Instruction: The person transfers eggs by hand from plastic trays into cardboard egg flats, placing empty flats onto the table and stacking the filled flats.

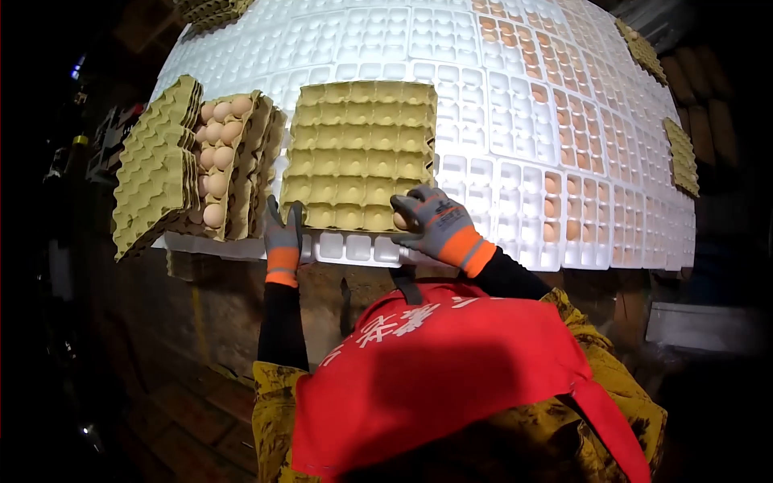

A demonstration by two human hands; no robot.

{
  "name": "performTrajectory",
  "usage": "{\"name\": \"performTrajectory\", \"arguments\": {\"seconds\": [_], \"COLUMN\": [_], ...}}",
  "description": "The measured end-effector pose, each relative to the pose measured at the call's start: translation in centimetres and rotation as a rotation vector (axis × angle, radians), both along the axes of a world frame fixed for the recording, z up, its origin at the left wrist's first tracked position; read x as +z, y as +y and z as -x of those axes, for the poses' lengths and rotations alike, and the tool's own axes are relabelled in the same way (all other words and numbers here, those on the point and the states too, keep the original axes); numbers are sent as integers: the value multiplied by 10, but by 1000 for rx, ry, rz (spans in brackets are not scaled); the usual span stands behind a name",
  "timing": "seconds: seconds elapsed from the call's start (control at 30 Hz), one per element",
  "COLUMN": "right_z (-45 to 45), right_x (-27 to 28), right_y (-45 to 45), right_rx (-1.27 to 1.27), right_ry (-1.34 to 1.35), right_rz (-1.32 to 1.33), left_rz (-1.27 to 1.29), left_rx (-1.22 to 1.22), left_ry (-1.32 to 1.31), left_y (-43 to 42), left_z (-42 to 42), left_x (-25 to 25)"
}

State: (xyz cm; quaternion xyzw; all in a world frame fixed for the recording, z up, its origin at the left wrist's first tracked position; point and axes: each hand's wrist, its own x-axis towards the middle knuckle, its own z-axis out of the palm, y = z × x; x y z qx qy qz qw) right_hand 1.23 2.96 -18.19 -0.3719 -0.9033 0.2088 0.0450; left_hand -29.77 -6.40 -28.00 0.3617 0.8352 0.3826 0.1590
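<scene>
A pulp egg tray (360, 157) with no eggs in most of its cups lies on the white plastic trays in front of me. My right hand (431, 221), in a grey and orange glove, is closed round a brown egg (400, 220) at the tray's near right corner. My left hand (285, 236), gloved alike, is at the near left corner, thumb and fingers apart, nearest to the tray's edge. To the left, a pulp tray of brown eggs (214, 182) stands tilted between stacked pulp trays (159, 165).
White plastic trays (515, 109) cover the table, several at the right holding brown eggs (573, 230). More pulp trays lie at the far left (211, 11) and along the right edge (681, 157). The table's near edge runs just beyond my red apron (435, 370).
</scene>
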Motion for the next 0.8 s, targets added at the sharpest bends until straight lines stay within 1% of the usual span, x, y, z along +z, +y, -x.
{"name": "performTrajectory", "arguments": {"seconds": [0.03, 0.13, 0.17, 0.2, 0.23, 0.27, 0.3, 0.33, 0.37, 0.4, 0.47, 0.5, 0.53, 0.57, 0.6, 0.63, 0.67, 0.73, 0.8], "right_z": [3, -1, -4, -6, -5, -3, -4, -6, -6, -11, -36, -53, -71, -93, -120, -150, -184, -252, -326], "right_x": [-9, -32, -37, -41, -46, -49, -49, -48, -52, -52, -24, -21, -26, -26, -24, -28, -36, -44, -54], "right_y": [-6, -9, -10, -12, -15, -19, -19, -17, -16, -11, 5, 15, 24, 30, 38, 46, 54, 62, 67], "right_rx": [-7, -28, -5, 17, -23, -65, -117, -178, -277, -364, -637, -674, -754, -828, -899, -960, -1015, -1149, -1224], "right_ry": [-71, 117, 195, 328, 428, 524, 527, 537, 660, 794, 1147, 1266, 1413, 1485, 1556, 1616, 1670, 1748, 1827], "right_rz": [-85, -149, -153, -158, -180, -213, -110, -19, 111, 241, 998, 1026, 1032, 982, 939, 891, 839, 661, 492], "left_rz": [-3, -130, -168, -163, -180, -237, -227, -226, -233, -220, -198, -216, -245, -278, -276, -265, -257, -248, -254], "left_rx": [-11, -98, -83, -104, -143, -140, -161, -244, -324, -418, -635, -742, -823, -866, -839, -802, -756, -668, -603], "left_ry": [-133, -323, -383, -412, -299, -309, -290, -449, -447, -341, 11, 223, 410, 521, 637, 648, 610, 522, 469], "left_y": [2, 5, 5, 3, 4, 3, 0, -2, -5, -11, -20, -23, -23, -25, -27, -26, -27, -26, -27], "left_z": [12, 42, 40, 48, 54, 57, 43, 54, 63, 69, 80, 82, 80, 79, 66, 59, 55, 40, 22], "left_x": [-8, -35, -25, -28, -29, -31, 6, 7, 7, 11, 13, 15, 17, 13, 27, 30, 22, 11, -1]}}
